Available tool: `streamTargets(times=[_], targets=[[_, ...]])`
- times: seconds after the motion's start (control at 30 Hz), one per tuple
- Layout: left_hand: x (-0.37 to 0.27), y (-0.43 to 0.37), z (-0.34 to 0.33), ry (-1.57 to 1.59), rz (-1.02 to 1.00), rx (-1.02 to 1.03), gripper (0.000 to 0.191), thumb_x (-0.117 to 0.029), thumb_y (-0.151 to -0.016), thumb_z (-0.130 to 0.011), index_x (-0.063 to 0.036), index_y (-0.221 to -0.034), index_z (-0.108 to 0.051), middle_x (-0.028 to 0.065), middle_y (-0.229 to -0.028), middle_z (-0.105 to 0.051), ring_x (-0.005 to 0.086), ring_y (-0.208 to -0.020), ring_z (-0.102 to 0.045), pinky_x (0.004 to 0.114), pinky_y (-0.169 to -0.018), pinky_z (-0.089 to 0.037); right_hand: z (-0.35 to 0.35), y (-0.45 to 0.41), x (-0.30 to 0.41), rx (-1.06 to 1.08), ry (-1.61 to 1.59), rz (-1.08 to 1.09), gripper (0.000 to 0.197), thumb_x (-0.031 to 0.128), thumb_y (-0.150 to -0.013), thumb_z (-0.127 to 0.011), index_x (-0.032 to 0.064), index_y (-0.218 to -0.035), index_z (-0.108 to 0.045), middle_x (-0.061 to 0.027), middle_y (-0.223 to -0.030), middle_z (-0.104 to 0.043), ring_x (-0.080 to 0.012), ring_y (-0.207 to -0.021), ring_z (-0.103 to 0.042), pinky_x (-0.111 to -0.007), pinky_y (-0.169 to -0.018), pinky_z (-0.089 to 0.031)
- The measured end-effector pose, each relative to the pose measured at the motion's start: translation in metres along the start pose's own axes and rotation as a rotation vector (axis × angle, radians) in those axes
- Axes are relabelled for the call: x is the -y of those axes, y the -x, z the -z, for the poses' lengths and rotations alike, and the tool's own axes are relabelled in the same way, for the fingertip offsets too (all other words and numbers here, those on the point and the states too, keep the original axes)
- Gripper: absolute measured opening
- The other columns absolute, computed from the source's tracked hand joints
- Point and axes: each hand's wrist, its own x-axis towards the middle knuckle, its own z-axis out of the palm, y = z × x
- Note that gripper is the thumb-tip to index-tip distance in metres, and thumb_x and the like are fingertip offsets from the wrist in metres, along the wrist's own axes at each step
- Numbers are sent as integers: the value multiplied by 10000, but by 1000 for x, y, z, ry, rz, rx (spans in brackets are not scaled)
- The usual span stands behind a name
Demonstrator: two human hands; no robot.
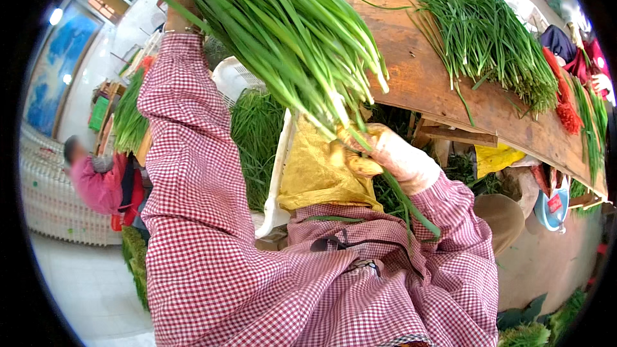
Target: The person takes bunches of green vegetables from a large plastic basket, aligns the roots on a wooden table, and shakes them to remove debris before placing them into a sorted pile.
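A large bunch of garlic chives (284,33) hangs in front of me, its pale stem ends pointing down and right. My left hand (179,5) holds it near the top edge of the view; leaves and the picture's rim hide most of the fingers. Below the stem ends is my right hand (361,149), in a pale glove with yellowish fingers, slightly blurred. It grips a few loose chive stalks (402,197), which trail down over my checked sleeve. Yellow cloth (308,168) covers my lap behind that hand.
On the right, a wooden table (395,62) carries a pile of chives (491,43) and red ties (564,101). Left of my lap stands a white plastic crate (279,173) with more chives. A blue basin (552,207) sits under the table. Another person (99,178) sits far left.
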Motion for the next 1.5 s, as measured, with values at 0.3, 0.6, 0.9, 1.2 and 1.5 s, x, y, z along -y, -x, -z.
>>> streamTargets(times=[0.3,0.6,0.9,1.2,1.5], targets=[[-80,-43,32,-241,-116,-20,154,-205,-866,-489,-53,-845,-501,46,-826,-538,162,-872,-525,339,-902,-393,93,96,-99,-316,625,-335,278,339,-877,-495,71,-902,-567,-49,-784,-585,-159,-653,-526,-261,-559,-404],[1,-56,-83,316,257,639,213,-242,-859,-492,-34,-824,-524,62,-800,-547,199,-867,-540,352,-872,-430,99,108,-98,-517,755,41,293,260,-834,-579,67,-1054,-595,-125,-977,-626,-238,-887,-605,-297,-784,-473],[195,-80,-181,605,595,664,221,-268,-825,-522,-49,-848,-523,51,-772,-536,219,-845,-540,343,-868,-429,103,110,-110,-282,1234,-387,379,379,-862,-456,98,-1090,-570,-128,-942,-628,-265,-803,-621,-345,-695,-506],[442,-171,-152,-37,496,162,440,-381,-869,-439,-49,-1154,-484,134,-1149,-498,269,-1147,-430,407,-984,-343,115,117,-158,-449,1421,-221,460,470,-834,-458,99,-1070,-591,-39,-559,-526,-191,-494,-531,-336,-438,-401],[457,-111,-143,-363,349,198,576,-460,-843,-453,-42,-1236,-403,158,-1267,-375,289,-1218,-335,436,-1007,-299,114,111,-147,-326,1502,-353,505,511,-833,-422,72,-1019,-589,-38,-570,-518,-185,-478,-502,-337,-442,-379]])
